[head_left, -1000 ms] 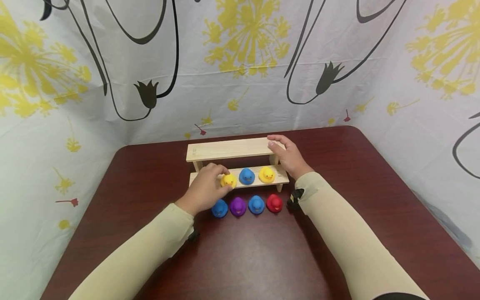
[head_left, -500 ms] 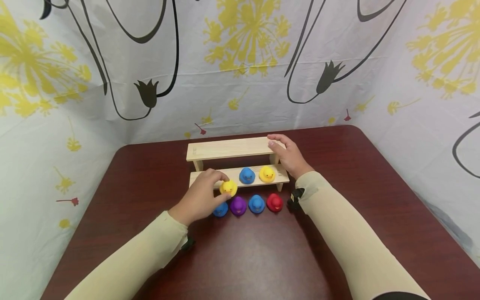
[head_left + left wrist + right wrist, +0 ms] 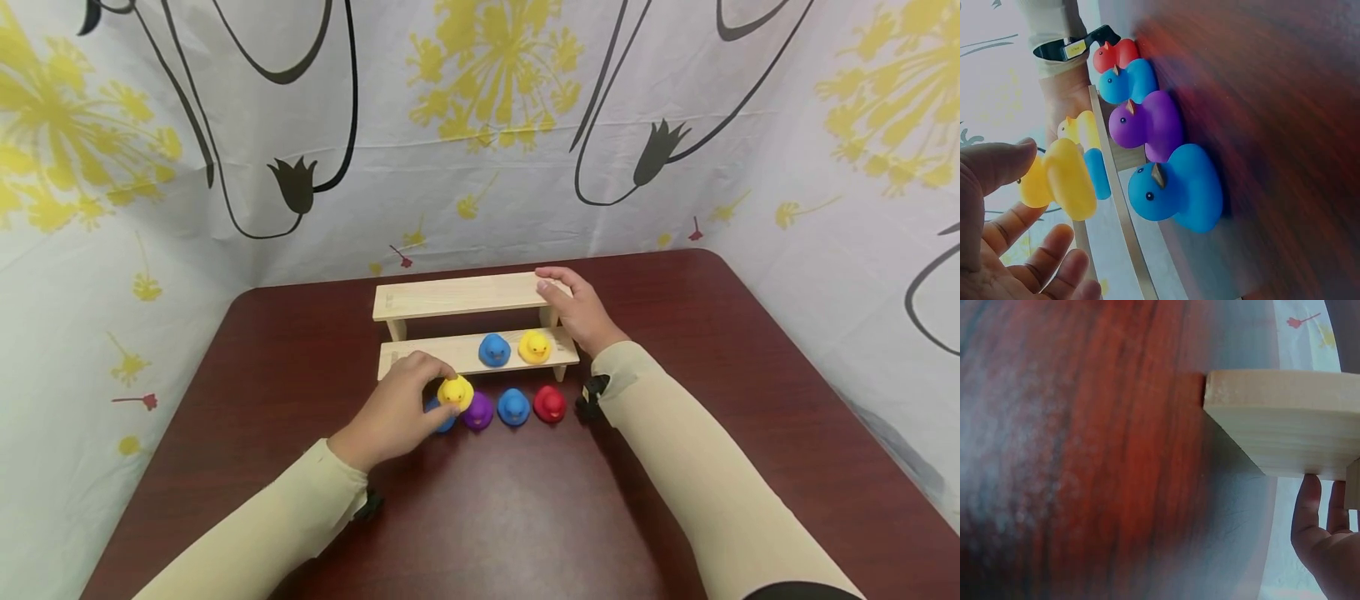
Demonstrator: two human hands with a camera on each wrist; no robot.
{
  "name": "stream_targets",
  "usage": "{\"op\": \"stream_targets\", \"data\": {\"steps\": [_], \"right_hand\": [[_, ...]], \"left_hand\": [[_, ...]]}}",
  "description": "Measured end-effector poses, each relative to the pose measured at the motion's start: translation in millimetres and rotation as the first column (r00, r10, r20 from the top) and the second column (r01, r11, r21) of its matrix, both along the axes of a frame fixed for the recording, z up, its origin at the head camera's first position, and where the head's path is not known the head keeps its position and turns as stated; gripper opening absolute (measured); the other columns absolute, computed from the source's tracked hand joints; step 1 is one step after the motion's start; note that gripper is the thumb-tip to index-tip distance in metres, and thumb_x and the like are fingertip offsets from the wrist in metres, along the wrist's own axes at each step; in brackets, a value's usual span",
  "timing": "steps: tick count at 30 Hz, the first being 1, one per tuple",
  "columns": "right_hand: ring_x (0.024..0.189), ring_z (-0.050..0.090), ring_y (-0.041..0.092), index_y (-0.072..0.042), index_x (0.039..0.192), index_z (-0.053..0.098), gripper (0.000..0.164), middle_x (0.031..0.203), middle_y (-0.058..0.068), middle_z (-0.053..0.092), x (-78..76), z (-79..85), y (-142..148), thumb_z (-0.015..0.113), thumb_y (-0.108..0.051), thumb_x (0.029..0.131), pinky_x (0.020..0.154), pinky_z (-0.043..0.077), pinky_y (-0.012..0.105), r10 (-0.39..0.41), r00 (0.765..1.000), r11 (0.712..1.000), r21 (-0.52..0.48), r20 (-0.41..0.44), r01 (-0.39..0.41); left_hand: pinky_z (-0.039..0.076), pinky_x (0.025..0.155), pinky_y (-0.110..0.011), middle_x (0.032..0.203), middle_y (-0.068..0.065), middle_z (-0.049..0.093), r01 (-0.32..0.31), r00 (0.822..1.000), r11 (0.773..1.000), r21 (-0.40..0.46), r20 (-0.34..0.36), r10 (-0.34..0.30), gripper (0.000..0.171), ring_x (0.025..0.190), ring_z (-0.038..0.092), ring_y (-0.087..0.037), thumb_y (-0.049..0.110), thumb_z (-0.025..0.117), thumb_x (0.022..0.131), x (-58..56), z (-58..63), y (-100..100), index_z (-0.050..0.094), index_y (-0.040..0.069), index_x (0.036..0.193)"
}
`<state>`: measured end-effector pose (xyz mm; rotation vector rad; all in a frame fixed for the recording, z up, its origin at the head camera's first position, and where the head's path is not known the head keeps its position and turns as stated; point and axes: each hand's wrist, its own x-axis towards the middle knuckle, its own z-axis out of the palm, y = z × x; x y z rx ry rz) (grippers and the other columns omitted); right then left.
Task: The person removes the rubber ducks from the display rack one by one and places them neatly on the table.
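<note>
A yellow rubber duck point(image 3: 455, 392) is pinched by the left hand point(image 3: 393, 412); the wooden two-tier shelf point(image 3: 457, 297) is steadied by right hand point(image 3: 576, 312) fingers curled on its end.

No readable text, numbers or brand marks anywhere. Left wrist view: a small yellow tag point(image 3: 1073, 48) on the black wristband point(image 3: 1082, 44), just above the red duck point(image 3: 1114, 55), carries dark print too small and blurred to make out. Ducks, wooden shelf point(image 3: 465, 297) and backdrop cloth point(image 3: 480, 125) bear only pattern, no lettering.
</note>
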<state>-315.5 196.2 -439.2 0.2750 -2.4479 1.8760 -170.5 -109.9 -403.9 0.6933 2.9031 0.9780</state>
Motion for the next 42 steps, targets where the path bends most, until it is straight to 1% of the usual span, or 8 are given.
{"op": "stream_targets", "data": {"steps": [3, 11, 16, 21, 25, 32, 38, 42], "right_hand": [[0.151, 0.036, 0.029, -0.012, 0.146, 0.059, 0.043, 0.159, 0.009, 0.047, -0.2, 0.4, -0.4, 0.060, -0.035, 0.109, 0.126, 0.026, 0.055, 0.001, 1.000, 1.000, -0.004, -0.001, -0.001], [0.153, 0.033, 0.031, -0.011, 0.148, 0.057, 0.043, 0.161, 0.011, 0.044, 1.0, 3.4, -1.5, 0.058, -0.031, 0.110, 0.127, 0.024, 0.055, 0.000, 1.000, 1.000, -0.004, 0.031, 0.000], [0.153, 0.033, 0.034, -0.006, 0.147, 0.056, 0.042, 0.161, 0.015, 0.044, 11.6, 18.0, -4.6, 0.058, -0.025, 0.110, 0.127, 0.024, 0.055, 0.006, 0.999, 1.000, -0.005, 0.050, -0.006], [0.152, 0.034, 0.034, -0.004, 0.146, 0.056, 0.042, 0.161, 0.017, 0.044, 20.8, 28.4, -7.0, 0.058, -0.025, 0.110, 0.127, 0.025, 0.056, 0.013, 0.999, 1.000, -0.011, 0.048, -0.012], [0.152, 0.034, 0.034, -0.005, 0.146, 0.057, 0.042, 0.161, 0.016, 0.044, 20.7, 28.5, -7.2, 0.058, -0.025, 0.109, 0.127, 0.024, 0.055, 0.014, 0.999, 1.000, -0.018, 0.049, -0.013], [0.152, 0.034, 0.034, -0.006, 0.147, 0.056, 0.042, 0.161, 0.015, 0.044, 18.3, 25.9, -6.4, 0.058, -0.025, 0.109, 0.127, 0.024, 0.055, 0.011, 0.998, 1.000, -0.009, 0.056, -0.011], [0.152, 0.034, 0.034, -0.006, 0.146, 0.057, 0.041, 0.161, 0.015, 0.044, 18.6, 26.9, -6.5, 0.058, -0.025, 0.110, 0.127, 0.025, 0.055, 0.015, 0.998, 1.000, -0.020, 0.056, -0.013], [0.152, 0.034, 0.034, -0.006, 0.146, 0.057, 0.041, 0.161, 0.015, 0.043, 18.6, 26.7, -6.4, 0.058, -0.025, 0.109, 0.127, 0.024, 0.055, 0.014, 0.998, 1.000, -0.021, 0.057, -0.013]], "left_hand": [[0.052, 0.097, -0.042, 0.119, -0.003, 0.063, 0.008, 1.000, 1.000, -0.014, -0.001, -0.008, 0.035, 0.113, 0.057, -0.025, 0.026, 0.088, 0.089, 1.9, -1.5, -1.0, 0.071, 0.012, 0.117], [0.056, 0.096, -0.037, 0.122, -0.001, 0.060, 0.028, 0.998, 1.000, -0.008, 0.053, -0.027, 0.037, 0.112, 0.055, -0.020, 0.027, 0.089, 0.087, 6.1, -4.2, -3.0, 0.071, 0.015, 0.117], [0.056, 0.098, -0.037, 0.125, -0.001, 0.059, 0.047, 0.996, 0.999, -0.003, 0.078, -0.047, 0.035, 0.114, 0.056, -0.022, 0.026, 0.089, 0.086, 8.6, -4.7, -3.9, 0.072, 0.015, 0.115], [0.055, 0.104, -0.042, 0.130, -0.004, 0.060, 0.074, 0.995, 0.997, -0.022, 0.068, -0.072, 0.033, 0.122, 0.057, -0.026, 0.025, 0.090, 0.085, 9.8, -7.1, -4.7, 0.072, 0.016, 0.112], [0.051, 0.108, -0.047, 0.134, -0.006, 0.060, 0.094, 0.993, 0.995, -0.028, 0.071, -0.092, 0.031, 0.128, 0.056, -0.030, 0.025, 0.090, 0.086, 9.8, -10.0, -4.7, 0.073, 0.017, 0.110], [0.046, 0.114, -0.052, 0.143, -0.008, 0.059, 0.111, 0.989, 0.992, -0.064, 0.107, -0.104, 0.031, 0.134, 0.054, -0.032, 0.028, 0.089, 0.086, 9.2, -16.8, -4.0, 0.072, 0.020, 0.110], [0.048, 0.111, -0.051, 0.145, -0.011, 0.057, 0.140, 0.984, 0.988, -0.072, 0.117, -0.131, 0.030, 0.133, 0.055, -0.034, 0.027, 0.089, 0.085, 7.7, -22.0, -3.9, 0.070, 0.019, 0.108], [0.048, 0.110, -0.052, 0.146, -0.011, 0.057, 0.148, 0.982, 0.986, -0.081, 0.130, -0.136, 0.029, 0.134, 0.054, -0.036, 0.028, 0.089, 0.085, 7.4, -25.2, -3.2, 0.070, 0.020, 0.105]]}}
